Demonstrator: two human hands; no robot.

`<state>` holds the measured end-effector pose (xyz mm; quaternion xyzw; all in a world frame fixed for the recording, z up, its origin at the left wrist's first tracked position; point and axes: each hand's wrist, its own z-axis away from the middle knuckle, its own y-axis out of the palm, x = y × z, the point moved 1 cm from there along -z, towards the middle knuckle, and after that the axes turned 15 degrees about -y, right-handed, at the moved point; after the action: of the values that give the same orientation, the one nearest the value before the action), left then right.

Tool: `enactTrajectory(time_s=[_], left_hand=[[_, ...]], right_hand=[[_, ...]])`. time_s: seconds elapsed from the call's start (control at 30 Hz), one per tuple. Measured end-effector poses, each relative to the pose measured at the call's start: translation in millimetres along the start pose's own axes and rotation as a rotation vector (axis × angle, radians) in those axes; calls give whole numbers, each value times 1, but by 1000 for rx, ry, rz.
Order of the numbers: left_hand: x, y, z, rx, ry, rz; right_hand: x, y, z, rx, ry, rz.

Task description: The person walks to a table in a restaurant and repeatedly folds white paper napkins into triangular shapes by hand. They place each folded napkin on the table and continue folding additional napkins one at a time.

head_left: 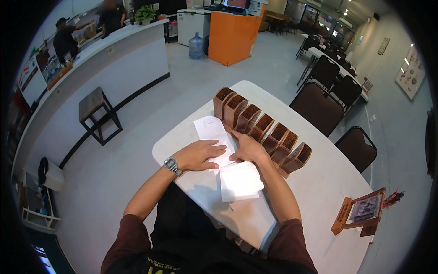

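Observation:
A partly folded white paper sheet, perhaps a napkin (209, 128), lies on the white table (308, 191). My left hand (200, 154), with a metal watch at the wrist, rests flat on it, fingers pointing right. My right hand (249, 148) touches the paper's right side with its thumb, its index finger reaching toward the wooden holders. Just below my hands is a stack of white folded papers (239, 183), with more sheets partly under it. Beyond my right hand stands a row of several brown wooden holders (236, 106), open at the top.
A wooden display stand (342, 214) with a framed card stands at the table's right. Brown chairs (316, 108) are along the far right side. A stool (92, 104) stands near the long counter (137, 46) at left, where two people are. A blue water jug (196, 47) sits beside an orange counter (231, 37).

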<state>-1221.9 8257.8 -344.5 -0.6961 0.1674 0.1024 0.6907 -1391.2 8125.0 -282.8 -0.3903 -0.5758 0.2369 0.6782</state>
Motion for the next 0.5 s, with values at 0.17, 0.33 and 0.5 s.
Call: enactTrajectory(time_s=[0.17,0.33,0.5], left_hand=[[0,2,-2,-65,35,-249],[-1,-4,-7,-15,-31,-439],[9,5,-14,-47,-70,-375]], right_hand=[[16,-16,22,-233,3,-10],[48,-34,68,-36,-353,-72],[50,-8,117,158,-595,175]])
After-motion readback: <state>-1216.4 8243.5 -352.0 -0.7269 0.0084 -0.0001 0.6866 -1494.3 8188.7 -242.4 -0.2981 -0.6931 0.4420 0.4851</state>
